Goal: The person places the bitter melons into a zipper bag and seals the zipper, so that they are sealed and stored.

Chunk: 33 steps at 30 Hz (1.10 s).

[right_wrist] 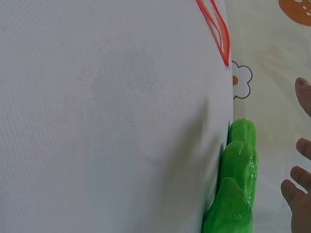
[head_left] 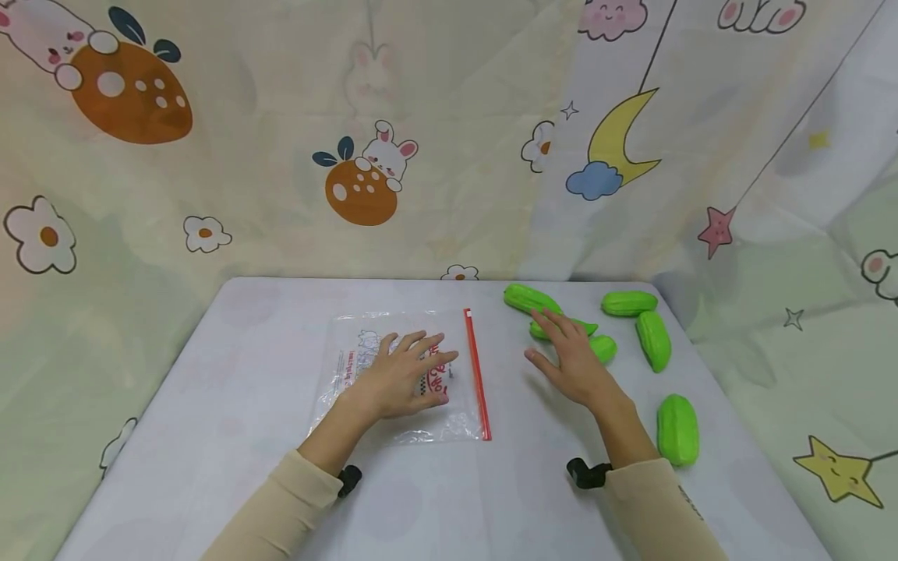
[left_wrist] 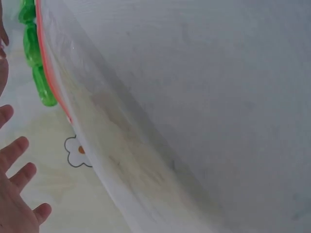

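Note:
A clear zip bag with a red zip edge and printed red lettering lies flat on the white table. Over its middle, my left hand spreads its fingers and holds nothing; whether it touches the plastic I cannot tell. My right hand hovers with spread fingers beside a cluster of green, ridged, cucumber-shaped pieces, partly covering one piece. Nearest it are a longer piece behind and another piece to the right. In the right wrist view, glossy green pieces stand apart from the fingertips.
Farther right lie two more green pieces, one lengthwise and one slanted. Another piece sits beside my right forearm. A patterned cloth hangs behind the table. Dark wrist cameras are strapped under both sleeves.

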Available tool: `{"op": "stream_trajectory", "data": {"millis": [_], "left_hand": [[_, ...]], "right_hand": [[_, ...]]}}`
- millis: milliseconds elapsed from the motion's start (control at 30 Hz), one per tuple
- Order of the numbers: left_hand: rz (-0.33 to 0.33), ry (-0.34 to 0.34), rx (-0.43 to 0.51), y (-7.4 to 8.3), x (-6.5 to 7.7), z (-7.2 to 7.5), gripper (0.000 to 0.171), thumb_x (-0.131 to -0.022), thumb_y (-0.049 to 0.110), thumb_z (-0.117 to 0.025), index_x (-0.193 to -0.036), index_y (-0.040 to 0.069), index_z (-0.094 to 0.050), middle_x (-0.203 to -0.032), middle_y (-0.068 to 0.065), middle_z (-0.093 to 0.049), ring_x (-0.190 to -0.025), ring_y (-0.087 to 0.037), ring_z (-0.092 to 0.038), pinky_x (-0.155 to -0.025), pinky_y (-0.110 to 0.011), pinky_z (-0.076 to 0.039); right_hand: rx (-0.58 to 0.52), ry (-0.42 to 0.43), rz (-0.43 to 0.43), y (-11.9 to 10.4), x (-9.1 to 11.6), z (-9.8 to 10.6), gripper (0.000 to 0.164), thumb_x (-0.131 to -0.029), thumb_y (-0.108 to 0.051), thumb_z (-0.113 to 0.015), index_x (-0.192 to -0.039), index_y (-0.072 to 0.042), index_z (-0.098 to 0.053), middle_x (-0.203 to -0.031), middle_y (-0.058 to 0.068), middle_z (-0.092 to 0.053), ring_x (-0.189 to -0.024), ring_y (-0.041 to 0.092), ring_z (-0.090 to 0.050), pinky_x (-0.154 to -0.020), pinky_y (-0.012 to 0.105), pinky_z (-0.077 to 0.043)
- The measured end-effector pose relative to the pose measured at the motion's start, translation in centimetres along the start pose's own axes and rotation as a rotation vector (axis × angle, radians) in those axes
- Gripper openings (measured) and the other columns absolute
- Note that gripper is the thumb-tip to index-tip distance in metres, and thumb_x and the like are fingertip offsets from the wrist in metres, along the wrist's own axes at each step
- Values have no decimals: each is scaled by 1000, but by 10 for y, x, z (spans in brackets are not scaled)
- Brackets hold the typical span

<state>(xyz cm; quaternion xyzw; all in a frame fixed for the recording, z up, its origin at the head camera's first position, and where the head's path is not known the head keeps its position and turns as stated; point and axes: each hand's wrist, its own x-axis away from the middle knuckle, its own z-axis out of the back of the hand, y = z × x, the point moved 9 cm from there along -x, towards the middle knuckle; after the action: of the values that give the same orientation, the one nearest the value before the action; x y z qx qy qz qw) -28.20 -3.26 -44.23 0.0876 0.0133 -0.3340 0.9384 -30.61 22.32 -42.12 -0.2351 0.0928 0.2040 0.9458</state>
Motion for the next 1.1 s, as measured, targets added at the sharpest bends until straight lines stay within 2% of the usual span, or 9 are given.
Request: {"op": "stream_trajectory", "data": {"millis": [233,333,567,733,1100], "left_hand": [[-21,16,-8,1,3,-4,68,-93,65,-63,-153,37,-47,-161,-1,-41,-149,-28,-34,-116,-68,-25],[-39,24,20,2,3,-6,67,-92,64,-65,-151,36,-50,-158,-2,-44,-148,-28,-36,-115,-68,-26],[-108,22,69,16,-10,-12,66,-91,64,-66,-149,34,-53,-150,-4,-50,-142,-25,-40,-113,-63,-30],[-119,-11,97,26,-20,-19,63,-91,63,-67,-146,34,-56,-147,-2,-53,-141,-24,-42,-114,-62,-31],[-118,-89,73,37,-32,-31,60,-89,59,-73,-143,38,-58,-139,4,-54,-135,-23,-45,-113,-59,-33]], "right_hand": [[-28,0,18,-4,-1,-7,76,-96,-29,-74,-159,-12,-36,-159,21,-37,-143,46,-33,-112,67,-35],[-39,3,36,-6,0,-9,77,-94,-26,-76,-158,-10,-36,-158,22,-37,-142,47,-34,-112,66,-36],[-62,55,54,-2,7,-1,76,-91,-22,-79,-155,-7,-42,-153,23,-42,-140,48,-37,-110,66,-37],[-67,82,72,4,10,-3,72,-91,-21,-80,-152,-6,-45,-150,23,-45,-137,48,-41,-109,65,-38],[-81,122,111,5,12,-6,67,-89,-18,-81,-146,-2,-51,-142,23,-52,-131,46,-46,-107,64,-40]]}}
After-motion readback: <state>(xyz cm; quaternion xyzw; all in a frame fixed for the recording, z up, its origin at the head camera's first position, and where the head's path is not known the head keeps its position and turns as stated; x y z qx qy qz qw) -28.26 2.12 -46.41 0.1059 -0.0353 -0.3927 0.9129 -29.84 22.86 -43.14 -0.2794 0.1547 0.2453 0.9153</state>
